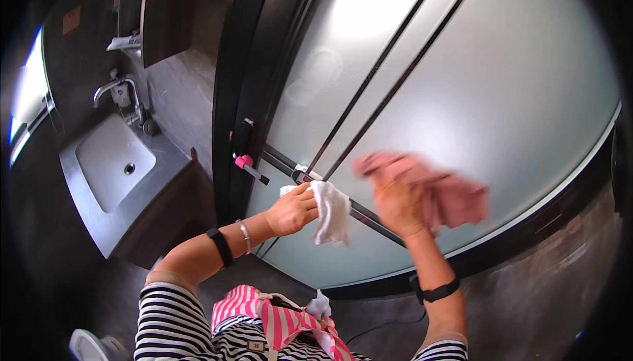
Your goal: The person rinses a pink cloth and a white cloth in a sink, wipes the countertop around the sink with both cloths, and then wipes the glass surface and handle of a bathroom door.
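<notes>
Before me stands a frosted glass door in a dark frame. My left hand grips a white cloth at the door's dark crossbar, close to a small dark latch fitting. To its right, my right hand holds a pink cloth over the glass; both are blurred. Whether the pink cloth touches the pane cannot be told. A pink and white striped apron hangs at my front, with a pale crumpled item at its pocket.
On the left is a white sink basin in a grey counter, with a chrome faucet. A pink-collared item hangs by the door frame. A white toilet edge shows at the lower left. A dark cable lies on the floor.
</notes>
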### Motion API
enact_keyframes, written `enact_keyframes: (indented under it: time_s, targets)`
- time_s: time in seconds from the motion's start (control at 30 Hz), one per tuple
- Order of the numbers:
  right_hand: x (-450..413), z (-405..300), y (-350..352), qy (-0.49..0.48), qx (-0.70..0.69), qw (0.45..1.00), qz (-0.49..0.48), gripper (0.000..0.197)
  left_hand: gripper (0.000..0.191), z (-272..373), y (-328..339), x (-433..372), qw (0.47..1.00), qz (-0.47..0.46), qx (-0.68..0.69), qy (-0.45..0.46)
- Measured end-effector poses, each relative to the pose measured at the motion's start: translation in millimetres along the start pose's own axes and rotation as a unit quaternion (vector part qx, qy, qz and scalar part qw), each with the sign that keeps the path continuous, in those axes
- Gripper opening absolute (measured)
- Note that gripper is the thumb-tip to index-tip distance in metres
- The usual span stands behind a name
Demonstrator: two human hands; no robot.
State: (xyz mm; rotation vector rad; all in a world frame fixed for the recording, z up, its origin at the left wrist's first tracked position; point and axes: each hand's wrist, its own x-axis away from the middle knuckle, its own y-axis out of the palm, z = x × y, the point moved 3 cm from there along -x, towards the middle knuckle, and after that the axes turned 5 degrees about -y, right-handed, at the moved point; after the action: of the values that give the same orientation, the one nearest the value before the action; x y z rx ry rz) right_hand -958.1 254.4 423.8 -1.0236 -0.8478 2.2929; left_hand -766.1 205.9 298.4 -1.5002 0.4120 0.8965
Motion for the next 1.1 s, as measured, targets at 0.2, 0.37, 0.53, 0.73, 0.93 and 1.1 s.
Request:
enact_keyframes:
  time_s: [0.2, 0.37, 0.53, 0.73, 0.93, 1.1]
  targets:
    - [-54.9, -4.0, -36.7, 0.102, -0.387, 0.915, -0.055, 0.025, 0.033, -1.1, 10.1, 119.4, 0.978, 0.003, 0.072, -0.197]
    - [-163.4, 14.8, -84.9, -0.022, -0.064, 0.971, 0.229, 0.041, 0.029, -6.7, 22.4, 188.3, 0.925, 0.045, 0.115, -0.360]
    - [-201.0, -50.5, -18.8, -0.028, 0.120, 0.984, 0.128, 0.048, 0.025, -17.1, 23.8, 226.3, 0.855, 0.078, 0.165, -0.485]
    - [-143.7, -134.5, 42.4, -0.022, -0.265, 0.953, -0.145, 0.012, 0.020, -27.4, 11.9, 278.5, 0.820, 0.040, 0.197, -0.536]
    - [-129.8, -79.9, 22.7, 0.073, -0.561, 0.813, -0.137, 0.011, 0.024, -37.9, 7.2, 352.3, 0.652, 0.089, 0.327, -0.678]
    - [-134.7, 32.9, -54.8, -0.023, -0.021, 0.975, 0.219, 0.025, 0.029, -38.2, 17.5, 380.3, 0.533, 0.125, 0.418, -0.725]
